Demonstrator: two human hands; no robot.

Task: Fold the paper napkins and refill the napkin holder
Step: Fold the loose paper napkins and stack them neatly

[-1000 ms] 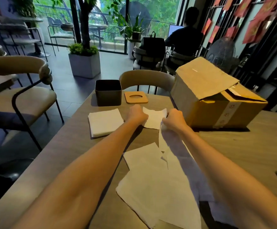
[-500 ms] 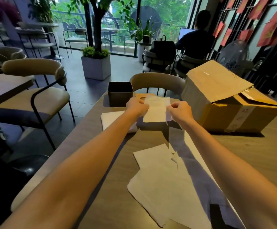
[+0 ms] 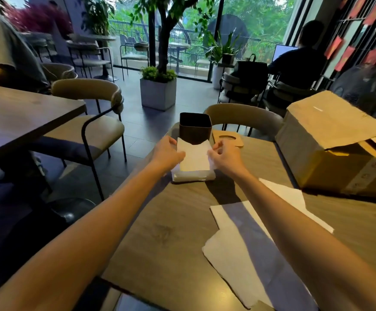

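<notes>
A folded white napkin [image 3: 194,157] lies on top of the stack of folded napkins [image 3: 193,175] near the table's far left corner. My left hand [image 3: 168,151] holds the napkin's left edge, and my right hand [image 3: 224,154] pinches its right edge with curled fingers. Just behind the stack stands the dark square napkin holder [image 3: 195,127], open at the top, with nothing visible inside. Its tan wooden lid [image 3: 227,138] with an oval slot lies flat to the holder's right. Several unfolded napkins [image 3: 249,243] are spread on the wooden table [image 3: 164,232] under my right forearm.
An open cardboard box [image 3: 335,149] fills the table's right side. A beige chair [image 3: 243,115] stands behind the table and another [image 3: 92,122] at the left beside a second table [image 3: 21,115]. Two people sit in the background.
Both hands lifted the folded napkin off the table, carried it left and set it down on the stack in front of the holder. The camera view shifted left.
</notes>
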